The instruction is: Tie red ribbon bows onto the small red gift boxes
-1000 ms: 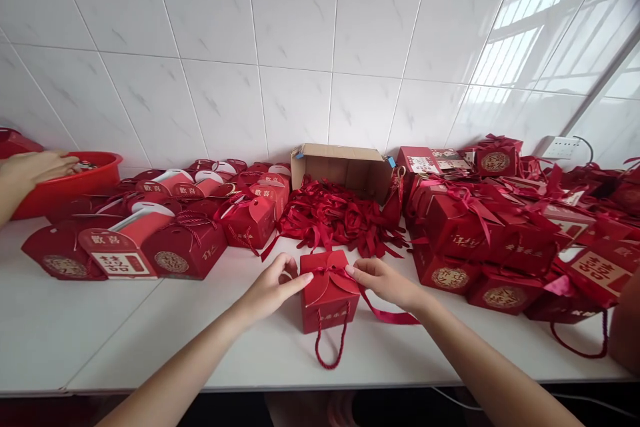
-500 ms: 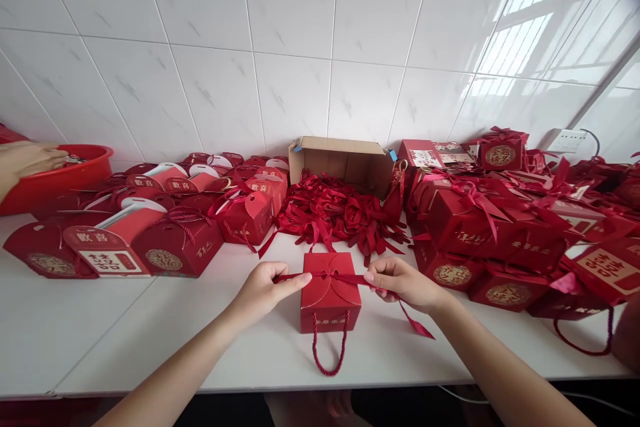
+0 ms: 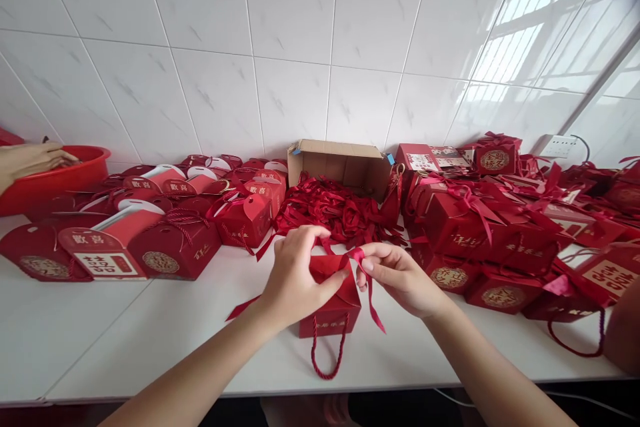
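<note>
A small red gift box (image 3: 327, 327) stands at the table's front, its twisted rope handle (image 3: 327, 373) hanging toward me. My right hand (image 3: 400, 277) pinches a dark red ribbon (image 3: 374, 313) in a loop above the box's right top edge, its tail dangling down. Over the left part of the lid is my left hand (image 3: 297, 277), thumb and fingers spread apart, the thumb tip close to the ribbon. The ribbon's other end sticks out to the left, beneath my left wrist. The knot area on the lid is partly hidden by my left hand.
Behind the box, loose red ribbons (image 3: 340, 210) spill from an open cardboard carton (image 3: 340, 153). Red boxes (image 3: 185, 247) line the left side; stacked, ribboned boxes (image 3: 490, 240) fill the right. Another person's hand (image 3: 35, 163) reaches into a red basin (image 3: 95, 163) at far left.
My left hand has let go of its ribbon end and moved right over the lid. My right hand has come inward, its stretched ribbon now bent into a loop.
</note>
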### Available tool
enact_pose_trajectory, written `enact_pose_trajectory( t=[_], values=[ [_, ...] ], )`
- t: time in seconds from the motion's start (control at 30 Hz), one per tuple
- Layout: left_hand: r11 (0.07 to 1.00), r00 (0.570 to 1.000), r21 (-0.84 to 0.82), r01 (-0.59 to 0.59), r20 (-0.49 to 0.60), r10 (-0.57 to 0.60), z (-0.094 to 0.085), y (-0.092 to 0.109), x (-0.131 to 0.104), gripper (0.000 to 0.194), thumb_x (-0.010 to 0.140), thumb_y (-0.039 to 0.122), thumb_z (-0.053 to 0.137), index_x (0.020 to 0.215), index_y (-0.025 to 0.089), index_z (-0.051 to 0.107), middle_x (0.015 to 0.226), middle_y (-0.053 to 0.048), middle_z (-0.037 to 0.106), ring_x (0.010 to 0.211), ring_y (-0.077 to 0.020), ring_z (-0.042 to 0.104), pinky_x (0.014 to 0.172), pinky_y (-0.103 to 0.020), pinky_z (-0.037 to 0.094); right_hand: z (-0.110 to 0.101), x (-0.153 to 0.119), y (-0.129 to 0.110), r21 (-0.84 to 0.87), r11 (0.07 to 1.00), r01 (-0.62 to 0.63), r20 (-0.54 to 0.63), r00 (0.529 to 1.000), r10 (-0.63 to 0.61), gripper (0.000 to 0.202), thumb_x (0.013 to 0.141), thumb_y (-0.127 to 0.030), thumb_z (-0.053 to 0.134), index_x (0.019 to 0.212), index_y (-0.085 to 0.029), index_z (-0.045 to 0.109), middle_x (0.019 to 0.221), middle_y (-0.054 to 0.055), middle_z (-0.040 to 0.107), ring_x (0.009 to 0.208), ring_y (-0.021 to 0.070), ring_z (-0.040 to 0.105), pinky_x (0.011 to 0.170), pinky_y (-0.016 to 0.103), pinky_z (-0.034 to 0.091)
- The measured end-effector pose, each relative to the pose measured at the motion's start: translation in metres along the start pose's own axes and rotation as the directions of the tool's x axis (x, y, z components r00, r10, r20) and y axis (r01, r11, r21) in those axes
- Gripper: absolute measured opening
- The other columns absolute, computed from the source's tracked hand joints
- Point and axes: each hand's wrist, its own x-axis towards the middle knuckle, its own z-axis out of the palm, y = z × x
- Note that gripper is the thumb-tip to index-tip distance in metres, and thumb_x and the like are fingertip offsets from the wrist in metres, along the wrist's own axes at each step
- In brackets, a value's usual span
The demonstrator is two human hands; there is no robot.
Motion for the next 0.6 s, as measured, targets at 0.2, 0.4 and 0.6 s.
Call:
enact_pose_trajectory(
  t=[0.2, 0.4, 0.6],
  values=[
    [0.997, 0.962, 0.064, 0.048, -0.273, -0.028, 0.012, -0.002, 0.009, 0.048, 0.073, 0.026, 0.065, 0.114, 0.023, 0.04, 0.112, -0.009, 0.058, 0.104, -0.0254, 0.055, 0.094, -0.043, 0.034, 0.001, -0.003, 0.001, -0.223, 0.973, -0.049, -0.043, 0.998, 0.041, 0.034, 0.083, -0.039, 0.063, 0.108, -0.018, 0.052, 0.066, 0.0, 0.062, 0.064, 0.0136, 0.059, 0.066, 0.028, 0.045],
    [0.998, 0.973, 0.039, 0.048, -0.226, -0.038, -0.001, -0.002, 0.002, 0.052, 0.073, 0.028, 0.065, 0.118, 0.022, 0.039, 0.111, -0.009, 0.058, 0.107, -0.0248, 0.054, 0.098, -0.043, 0.033, 0.011, 0.011, 0.009, -0.514, 0.857, 0.018, -0.039, 0.998, -0.044, 0.03, 0.087, -0.044, 0.054, 0.093, -0.016, 0.061, 0.066, -0.001, 0.054, 0.061, 0.0111, 0.049, 0.06, 0.024, 0.039],
    [0.916, 0.924, -0.2, 0.348, 0.242, -0.298, -0.022, -0.029, -0.008, 0.03, 0.08, 0.043, 0.058, 0.102, 0.024, 0.053, 0.111, -0.006, 0.06, 0.108, -0.0237, 0.055, 0.092, -0.038, 0.04, 0.018, 0.017, 0.018, -0.537, 0.838, 0.1, -0.135, 0.97, -0.203, 0.03, 0.089, -0.045, 0.05, 0.079, -0.017, 0.059, 0.083, 0.004, 0.055, 0.077, 0.0139, 0.051, 0.071, 0.026, 0.042]
  ],
)
